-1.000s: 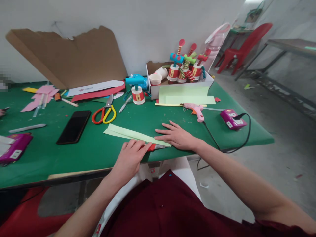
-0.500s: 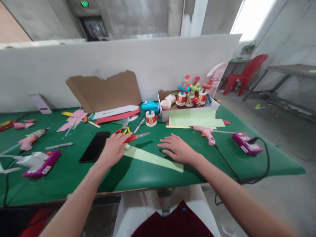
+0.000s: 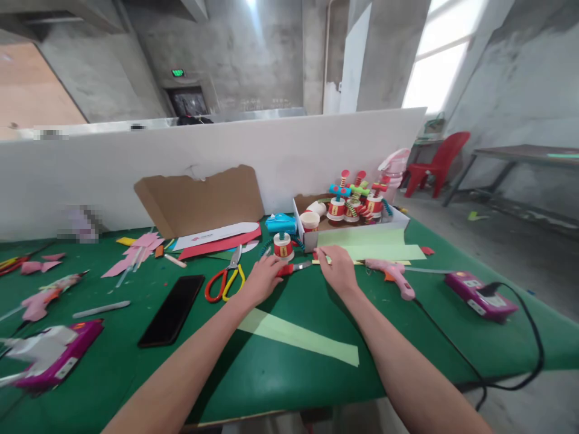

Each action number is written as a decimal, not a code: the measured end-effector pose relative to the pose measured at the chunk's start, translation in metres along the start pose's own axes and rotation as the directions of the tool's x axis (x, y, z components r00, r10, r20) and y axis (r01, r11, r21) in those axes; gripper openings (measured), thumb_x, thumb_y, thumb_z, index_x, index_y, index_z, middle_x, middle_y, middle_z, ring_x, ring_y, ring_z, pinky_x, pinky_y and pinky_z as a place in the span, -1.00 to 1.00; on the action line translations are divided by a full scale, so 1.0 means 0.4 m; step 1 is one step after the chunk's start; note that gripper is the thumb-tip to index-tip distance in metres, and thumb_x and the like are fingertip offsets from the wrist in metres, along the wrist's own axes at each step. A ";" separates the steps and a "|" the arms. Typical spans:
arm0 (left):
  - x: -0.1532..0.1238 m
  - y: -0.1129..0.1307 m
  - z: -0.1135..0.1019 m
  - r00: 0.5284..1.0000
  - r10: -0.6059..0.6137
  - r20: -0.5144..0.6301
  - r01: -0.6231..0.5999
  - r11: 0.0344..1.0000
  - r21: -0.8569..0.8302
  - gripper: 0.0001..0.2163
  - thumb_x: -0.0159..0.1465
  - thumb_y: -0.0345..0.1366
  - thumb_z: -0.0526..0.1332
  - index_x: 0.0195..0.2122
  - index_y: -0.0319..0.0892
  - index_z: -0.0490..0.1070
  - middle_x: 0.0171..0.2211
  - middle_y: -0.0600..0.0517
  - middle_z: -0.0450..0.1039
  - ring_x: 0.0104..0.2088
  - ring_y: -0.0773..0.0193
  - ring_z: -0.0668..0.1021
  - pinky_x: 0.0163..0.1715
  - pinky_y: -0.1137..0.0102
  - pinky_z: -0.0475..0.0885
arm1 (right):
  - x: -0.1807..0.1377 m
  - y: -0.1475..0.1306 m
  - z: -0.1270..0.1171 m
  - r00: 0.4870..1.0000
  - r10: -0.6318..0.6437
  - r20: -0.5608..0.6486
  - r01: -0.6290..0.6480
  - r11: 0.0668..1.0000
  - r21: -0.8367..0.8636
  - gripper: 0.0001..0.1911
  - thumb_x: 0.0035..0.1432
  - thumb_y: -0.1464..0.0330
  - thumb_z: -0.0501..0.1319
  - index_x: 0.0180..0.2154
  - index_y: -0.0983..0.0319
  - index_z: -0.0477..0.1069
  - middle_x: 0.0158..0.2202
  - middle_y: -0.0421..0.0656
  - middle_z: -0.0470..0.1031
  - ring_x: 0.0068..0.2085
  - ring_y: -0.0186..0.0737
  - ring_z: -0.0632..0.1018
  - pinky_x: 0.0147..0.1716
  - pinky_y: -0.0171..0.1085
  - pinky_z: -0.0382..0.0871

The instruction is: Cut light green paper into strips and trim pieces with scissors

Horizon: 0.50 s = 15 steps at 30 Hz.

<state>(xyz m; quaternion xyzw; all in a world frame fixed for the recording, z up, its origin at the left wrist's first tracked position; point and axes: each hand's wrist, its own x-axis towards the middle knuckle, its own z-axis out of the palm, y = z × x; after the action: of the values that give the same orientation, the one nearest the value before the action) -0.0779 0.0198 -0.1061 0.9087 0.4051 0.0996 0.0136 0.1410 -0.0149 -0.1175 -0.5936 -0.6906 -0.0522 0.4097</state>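
Observation:
My left hand (image 3: 261,281) is closed on a red-handled cutter (image 3: 289,269), whose metal blade points right just above the green table (image 3: 136,386). My right hand (image 3: 338,269) reaches forward. Its fingers are pressed together on the near left corner of the light green paper sheets (image 3: 371,248) that lie in front of the box. A long light green paper strip (image 3: 298,337) lies flat between my forearms, and neither hand touches it. A small blue paper-cup craft (image 3: 283,238) stands just beyond the cutter.
Red and yellow scissors (image 3: 224,281) and a black phone (image 3: 172,310) lie to the left. A pink glue gun (image 3: 394,275) and a purple adapter (image 3: 479,295) with its cord are to the right. A white box (image 3: 312,238) of cup crafts and a cardboard sheet (image 3: 199,199) stand at the back.
Both hands left the green strip and moved forward. The left hand carried the cutter toward the cup craft and the right hand went to the paper sheets. The view tilted up.

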 end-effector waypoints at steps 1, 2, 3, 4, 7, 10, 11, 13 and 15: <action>0.000 0.007 -0.010 1.000 0.013 -0.019 -0.014 1.000 -0.013 -0.61 0.27 -0.42 0.10 0.14 -0.15 0.29 0.06 -0.12 0.36 0.03 0.09 0.36 -0.07 0.21 0.35 | 0.003 0.005 -0.002 1.000 0.011 -0.013 -0.011 1.000 -0.011 -0.62 0.33 0.28 -0.06 -0.29 0.17 0.51 -0.30 -0.07 0.60 -0.22 -0.10 0.55 0.06 -0.07 0.26; -0.003 0.012 -0.024 0.998 0.031 -0.045 -0.033 0.999 -0.028 -0.60 0.30 -0.39 0.08 0.18 -0.15 0.25 0.09 -0.13 0.33 0.05 0.08 0.34 -0.04 0.18 0.33 | 0.006 0.008 -0.003 1.000 0.017 -0.015 -0.017 1.000 -0.025 -0.63 0.34 0.27 -0.06 -0.29 0.17 0.51 -0.30 -0.08 0.60 -0.23 -0.11 0.54 0.08 -0.07 0.23; -0.010 0.016 -0.042 0.992 0.059 -0.108 -0.066 0.996 -0.062 -0.63 0.33 -0.37 0.06 0.17 -0.14 0.26 0.09 -0.13 0.33 0.06 0.09 0.34 -0.01 0.17 0.32 | 0.009 0.010 -0.003 1.000 0.021 -0.012 -0.022 0.999 -0.041 -0.63 0.34 0.27 -0.06 -0.29 0.16 0.50 -0.30 -0.09 0.60 -0.23 -0.12 0.54 0.09 -0.07 0.21; -0.020 0.018 -0.061 0.982 0.105 -0.160 -0.122 0.987 -0.101 -0.65 0.34 -0.36 0.03 0.15 -0.15 0.29 0.09 -0.14 0.33 0.06 0.10 0.34 0.02 0.17 0.31 | 0.010 0.010 -0.001 1.000 0.023 -0.007 -0.023 0.998 -0.055 -0.63 0.34 0.27 -0.06 -0.29 0.16 0.50 -0.30 -0.09 0.60 -0.23 -0.13 0.53 0.10 -0.07 0.19; -0.060 0.017 -0.111 0.975 0.222 -0.001 -0.218 0.960 -0.175 -0.78 0.34 -0.33 0.05 -0.06 -0.15 0.43 -0.09 -0.08 0.43 -0.06 0.15 0.42 -0.05 0.24 0.33 | 0.011 0.006 0.005 1.000 0.005 0.002 -0.005 0.998 -0.066 -0.64 0.34 0.26 -0.05 -0.29 0.16 0.51 -0.30 -0.10 0.60 -0.24 -0.13 0.52 0.08 -0.09 0.20; -0.093 0.026 -0.127 0.901 0.284 0.328 -0.221 0.951 -0.215 -0.77 0.22 -0.22 0.24 -0.11 -0.14 0.42 -0.15 -0.03 0.44 -0.13 0.17 0.46 -0.17 0.35 0.36 | 0.009 0.003 0.008 0.999 -0.035 -0.004 0.035 0.998 -0.050 -0.64 0.33 0.26 -0.04 -0.29 0.14 0.51 -0.33 -0.12 0.61 -0.28 -0.14 0.52 0.06 -0.10 0.23; -0.100 0.034 -0.124 0.879 0.279 0.387 -0.217 0.956 -0.196 -0.71 0.17 -0.21 0.29 -0.10 -0.14 0.40 -0.13 -0.03 0.43 -0.12 0.16 0.46 -0.18 0.36 0.35 | 0.009 0.002 0.008 0.999 -0.045 -0.004 0.045 0.998 -0.044 -0.64 0.33 0.26 -0.04 -0.29 0.14 0.51 -0.34 -0.12 0.60 -0.29 -0.14 0.52 0.05 -0.10 0.23; -0.104 0.056 -0.112 0.865 0.237 0.441 -0.205 0.971 -0.122 -0.69 0.13 -0.24 0.32 -0.11 -0.15 0.38 -0.12 -0.04 0.42 -0.11 0.14 0.44 -0.17 0.35 0.33 | 0.010 0.001 0.007 0.998 -0.058 -0.005 0.058 0.998 -0.032 -0.65 0.33 0.27 -0.02 -0.30 0.15 0.51 -0.35 -0.12 0.61 -0.29 -0.14 0.53 0.05 -0.10 0.24; -0.101 0.075 -0.097 0.855 0.208 0.474 -0.189 0.978 -0.087 -0.77 0.14 -0.31 0.27 -0.16 -0.15 0.38 -0.18 -0.03 0.45 -0.12 0.12 0.43 -0.17 0.33 0.31 | 0.012 -0.001 0.008 0.998 -0.066 -0.011 0.066 0.998 -0.020 -0.66 0.32 0.27 -0.01 -0.30 0.16 0.51 -0.33 -0.11 0.61 -0.27 -0.13 0.53 0.05 -0.09 0.24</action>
<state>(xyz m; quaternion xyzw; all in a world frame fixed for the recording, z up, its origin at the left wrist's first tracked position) -0.0896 -0.0323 -0.0717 0.9414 0.2912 -0.1207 0.1203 0.1393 -0.0097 -0.1164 -0.5742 -0.7069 -0.0762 0.4059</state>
